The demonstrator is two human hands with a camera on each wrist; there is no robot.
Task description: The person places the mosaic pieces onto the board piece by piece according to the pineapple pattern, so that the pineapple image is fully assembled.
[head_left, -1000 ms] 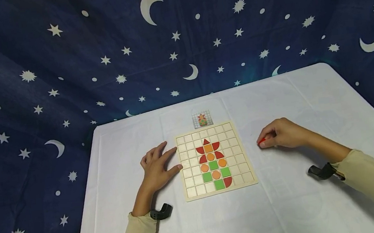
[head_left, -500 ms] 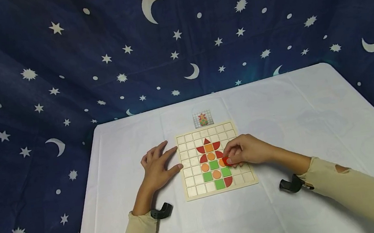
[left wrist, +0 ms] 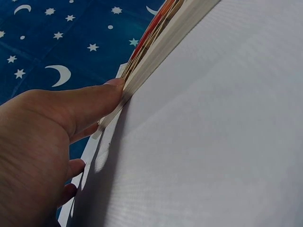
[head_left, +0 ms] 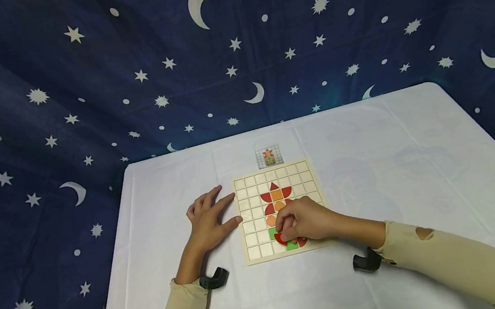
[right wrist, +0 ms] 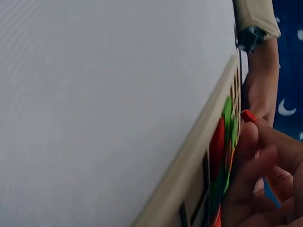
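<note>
A square wooden grid board (head_left: 245,204) lies on the white table, holding red, orange and green flat pieces set in its middle columns. My left hand (head_left: 208,224) rests at the board's left side with fingers spread; in the left wrist view its thumb (left wrist: 97,100) touches the board's edge. Over the lower part of the board, my right hand (head_left: 308,219) pinches a red piece with a rounded edge (head_left: 280,240) between thumb and fingertips. The same red piece (right wrist: 248,116) shows in the right wrist view. That hand covers several pieces on the board's lower right.
A small pattern card (head_left: 268,157) with a similar coloured figure lies just beyond the board's far edge. White cloth (head_left: 382,169) covers the table. Behind it hangs a dark blue curtain (head_left: 138,44) with moons and stars.
My right hand has come from the table right of the board, leftward over it to the lower middle, carrying the red piece. The left hand has stayed at the board's left side.
</note>
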